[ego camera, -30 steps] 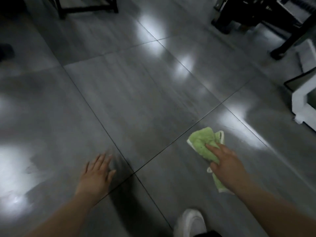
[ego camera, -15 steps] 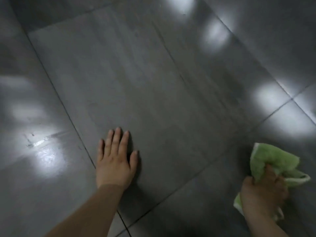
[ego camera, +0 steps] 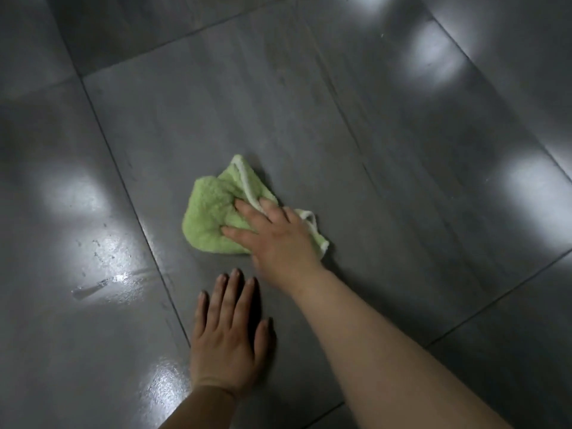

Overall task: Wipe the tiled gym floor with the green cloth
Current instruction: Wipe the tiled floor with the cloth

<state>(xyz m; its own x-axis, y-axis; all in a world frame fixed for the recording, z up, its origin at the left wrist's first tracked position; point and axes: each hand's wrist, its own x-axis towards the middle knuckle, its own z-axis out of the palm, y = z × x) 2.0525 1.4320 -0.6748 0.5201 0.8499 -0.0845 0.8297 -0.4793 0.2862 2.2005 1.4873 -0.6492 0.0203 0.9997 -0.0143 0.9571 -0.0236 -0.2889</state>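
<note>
A crumpled green cloth (ego camera: 213, 212) with a white hem lies on a large grey floor tile (ego camera: 309, 125) near the middle of the view. My right hand (ego camera: 278, 239) presses down on the cloth's right half, fingers spread over it and pointing left. My left hand (ego camera: 229, 339) rests flat on the same tile just below the cloth, fingers apart, holding nothing. Part of the cloth is hidden under my right palm.
Dark grout lines (ego camera: 133, 205) divide the glossy grey tiles. A wet streaked patch (ego camera: 102, 274) shines on the tile to the left. Ceiling light reflections (ego camera: 433, 57) glare at the upper right and right edge.
My right hand has swept the cloth from the lower right to the left, onto the middle tile above my left hand. The left hand stays planted on the floor.
</note>
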